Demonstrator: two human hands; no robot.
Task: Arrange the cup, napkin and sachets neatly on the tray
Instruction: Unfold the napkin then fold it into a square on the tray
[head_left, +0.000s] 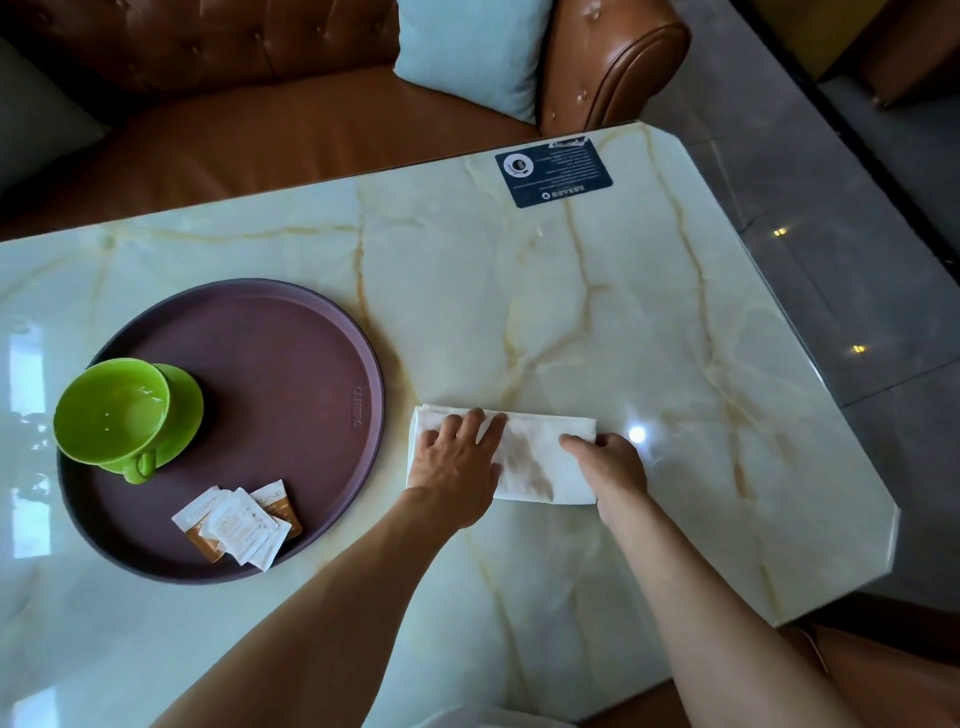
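- I see the left hand (457, 460) pressing flat, fingers straight, on the folded napkin (530, 457), which lies on the counter (597, 312) beside the tray (270, 353).
- Right hand (613, 465) pinches the napkin's right end.
- Green cup (111, 410) and sachets (239, 522) sit on the tray.

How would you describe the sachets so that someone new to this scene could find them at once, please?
Start at the round maroon tray on the left of the marble table. On its near rim, below the green cup, lies a small overlapping heap of sachets. They are the only flat white-and-brown paper packets there; the white napkin lies off the tray, under both hands.
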